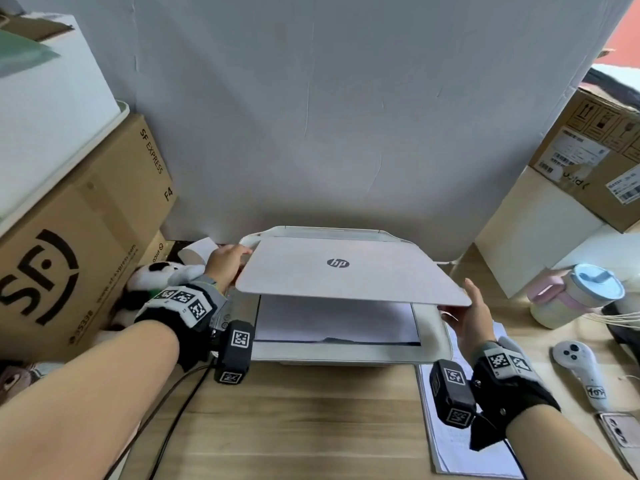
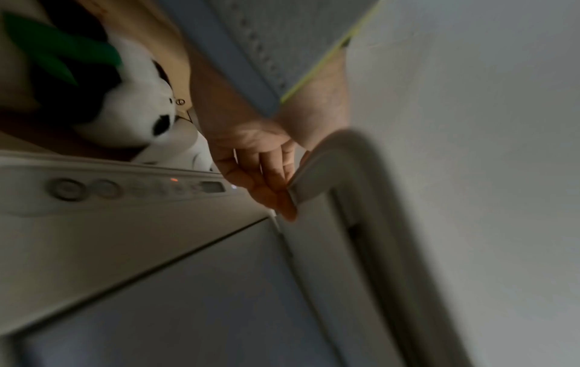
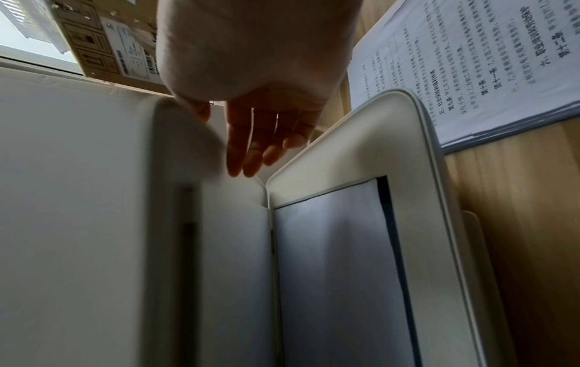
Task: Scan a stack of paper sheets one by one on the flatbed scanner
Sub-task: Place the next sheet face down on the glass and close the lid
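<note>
On the wooden desk (image 1: 311, 410) in the head view, we see the scanner (image 1: 433, 327) against the grey backdrop with its lid (image 1: 346, 268) half raised and a paper sheet (image 1: 336, 320) lying on the glass. Our left hand (image 1: 225, 261) holds the lid's left edge, and our right hand (image 1: 471, 313) supports its front right corner from below, fingers nearly straight. The stack of paper sheets (image 1: 446, 441) lies just right of the scanner, partly under the right wrist. A cardboard box (image 1: 69, 244) and a panda plush (image 1: 156, 275) crowd the left side; a tumbler (image 1: 575, 296), a white controller (image 1: 578, 372) and more boxes stand on the right.

From the left wrist, the left hand's fingers (image 2: 267, 173) curl under the lid's rim, beside the control panel (image 2: 141, 190).

From the right wrist, the right hand's fingers (image 3: 251, 139) reach loosely into the gap between lid and scanner bed, thumb behind the lid's corner; the printed stack lies beyond.
</note>
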`<state>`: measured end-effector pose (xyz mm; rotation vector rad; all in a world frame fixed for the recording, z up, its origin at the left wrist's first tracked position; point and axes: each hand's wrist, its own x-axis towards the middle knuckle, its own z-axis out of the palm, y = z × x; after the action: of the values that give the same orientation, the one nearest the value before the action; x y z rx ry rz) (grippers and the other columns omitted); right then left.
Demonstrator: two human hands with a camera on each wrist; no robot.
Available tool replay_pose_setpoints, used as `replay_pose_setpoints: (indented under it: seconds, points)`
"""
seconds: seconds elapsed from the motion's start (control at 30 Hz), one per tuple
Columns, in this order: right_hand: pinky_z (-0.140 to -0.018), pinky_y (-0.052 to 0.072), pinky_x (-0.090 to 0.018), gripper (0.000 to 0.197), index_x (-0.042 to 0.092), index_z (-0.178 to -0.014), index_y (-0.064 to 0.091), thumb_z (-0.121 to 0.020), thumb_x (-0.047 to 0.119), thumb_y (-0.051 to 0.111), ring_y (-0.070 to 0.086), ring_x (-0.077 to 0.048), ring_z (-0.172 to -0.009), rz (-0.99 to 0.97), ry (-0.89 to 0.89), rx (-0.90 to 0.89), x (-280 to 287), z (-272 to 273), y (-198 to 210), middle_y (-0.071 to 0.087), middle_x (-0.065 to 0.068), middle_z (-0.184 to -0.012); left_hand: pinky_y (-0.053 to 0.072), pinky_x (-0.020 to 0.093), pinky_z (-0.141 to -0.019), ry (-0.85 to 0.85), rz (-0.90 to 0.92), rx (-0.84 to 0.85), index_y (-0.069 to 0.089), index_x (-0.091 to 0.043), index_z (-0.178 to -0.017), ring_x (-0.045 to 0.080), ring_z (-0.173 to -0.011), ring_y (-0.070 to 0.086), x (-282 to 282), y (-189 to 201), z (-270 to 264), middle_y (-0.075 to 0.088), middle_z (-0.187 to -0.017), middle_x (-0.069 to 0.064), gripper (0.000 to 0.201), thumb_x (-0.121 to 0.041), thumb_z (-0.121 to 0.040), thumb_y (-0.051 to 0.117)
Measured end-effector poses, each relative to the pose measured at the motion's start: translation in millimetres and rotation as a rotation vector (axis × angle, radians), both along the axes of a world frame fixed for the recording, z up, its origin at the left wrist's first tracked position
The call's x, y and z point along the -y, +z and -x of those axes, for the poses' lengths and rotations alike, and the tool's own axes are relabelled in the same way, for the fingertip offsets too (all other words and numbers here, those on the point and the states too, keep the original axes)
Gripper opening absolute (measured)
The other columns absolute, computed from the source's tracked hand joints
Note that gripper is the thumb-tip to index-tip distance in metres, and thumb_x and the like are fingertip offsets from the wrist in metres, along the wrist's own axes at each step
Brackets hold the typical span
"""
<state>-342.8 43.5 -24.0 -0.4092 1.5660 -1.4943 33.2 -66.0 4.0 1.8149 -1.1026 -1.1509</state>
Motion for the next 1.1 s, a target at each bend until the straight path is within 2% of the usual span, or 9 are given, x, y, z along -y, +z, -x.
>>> replay_pose_setpoints:
  seconds: [0.13,0.23,0.3,0.37,0.47,0.67,0.87,0.97,1.1]
  points:
    - [-0.056,0.041,-0.025,0.015,0.009,-0.086,0.057,-0.094,0.016,0.046,0.048,-0.016,-0.065,-0.048,-0.007,-0.118,-9.4,-1.8,-1.2,0.049,-0.004,-0.073,0.047,0.022,-0.062,0.035,0.012,0.093,0.065,-0.008,-0.094,0.024,-0.076,0.060,-17.9,-21.5,-6.4,0.062,-0.077,0.007,0.019,-0.008,-0.091,0.046]
    - [-0.055,0.026,-0.029,0.022,0.005,-0.070,0.049,-0.086,0.020,0.051,0.030,-0.021,-0.061,-0.193,0.063,-0.380,-14.3,6.1,-16.3,0.035,-0.004,-0.064,0.043,0.029,-0.081,0.055,-0.011,0.267,0.065,-0.001,-0.106,0.029,-0.094,0.057,-26.5,-31.0,-14.0,0.066,-0.109,0.018,0.025,-0.005,-0.091,0.047]
    - [-0.057,0.027,-0.030,0.036,-0.002,-0.060,0.051,-0.084,0.025,0.052,0.032,-0.020,-0.065,-0.325,0.132,-0.590,-18.4,10.0,-22.5,0.036,-0.004,-0.063,0.034,0.024,-0.075,-0.006,-0.113,0.286,0.061,0.005,-0.114,0.021,-0.091,0.045,-33.0,-34.9,-18.4,0.061,-0.118,0.023,0.028,-0.006,-0.094,0.046]
    - [-0.058,0.032,-0.030,0.035,0.006,-0.060,0.061,-0.087,0.023,0.049,0.043,-0.025,-0.065,-0.374,0.131,-0.697,-24.3,10.3,-23.0,0.049,-0.004,-0.059,0.031,0.026,-0.065,-0.054,-0.204,0.275,0.066,0.002,-0.093,0.021,-0.088,0.043,-35.8,-43.6,-23.5,0.063,-0.098,0.025,0.026,-0.009,-0.096,0.043]
    - [-0.064,0.037,-0.030,0.031,0.020,-0.071,0.070,-0.090,0.022,0.045,0.055,-0.024,-0.074,-0.351,0.062,-0.710,-32.3,9.5,-21.8,0.064,0.001,-0.071,0.029,0.027,-0.067,0.032,-0.217,0.239,0.049,-0.007,-0.058,0.024,-0.078,0.043,-36.5,-54.9,-28.7,0.045,-0.061,0.011,0.037,-0.011,-0.094,0.043]
    - [-0.075,0.039,-0.031,0.025,0.014,-0.082,0.069,-0.090,0.013,0.044,0.053,-0.025,-0.086,-0.347,0.087,-0.734,-29.3,10.5,-31.7,0.066,-0.008,-0.092,0.040,0.018,-0.057,0.080,-0.141,0.160,0.064,0.005,-0.115,0.024,-0.063,0.048,-40.7,-56.4,-22.0,0.055,-0.069,0.010,0.029,-0.011,-0.093,0.053]
    - [-0.083,0.038,-0.029,0.026,0.006,-0.112,0.062,-0.091,0.012,0.048,0.050,-0.021,-0.090,-0.369,0.101,-0.682,-26.7,9.5,-46.9,0.063,-0.009,-0.102,0.034,0.021,-0.058,0.129,-0.127,0.162,0.065,0.006,-0.113,0.024,-0.061,0.048,-42.0,-59.7,-19.7,0.057,-0.077,0.013,0.030,-0.014,-0.093,0.056]
    - [-0.086,0.039,-0.032,0.028,0.005,-0.114,0.060,-0.090,0.013,0.048,0.050,-0.023,-0.091,-0.382,0.110,-0.672,-25.1,7.6,-50.1,0.058,-0.006,-0.095,0.032,0.019,-0.052,0.137,-0.124,0.150,0.064,0.005,-0.115,0.019,-0.054,0.044,-42.2,-57.8,-19.5,0.052,-0.062,0.004,0.030,-0.014,-0.093,0.055]
    - [-0.088,0.041,-0.035,0.030,0.006,-0.112,0.062,-0.090,0.013,0.042,0.051,-0.023,-0.094,-0.364,0.124,-0.661,-25.0,6.1,-53.2,0.063,-0.009,-0.105,0.037,0.019,-0.047,0.150,-0.138,0.153,0.065,0.008,-0.100,0.023,-0.053,0.043,-41.9,-61.3,-22.4,0.057,-0.068,0.018,0.028,-0.014,-0.095,0.048]
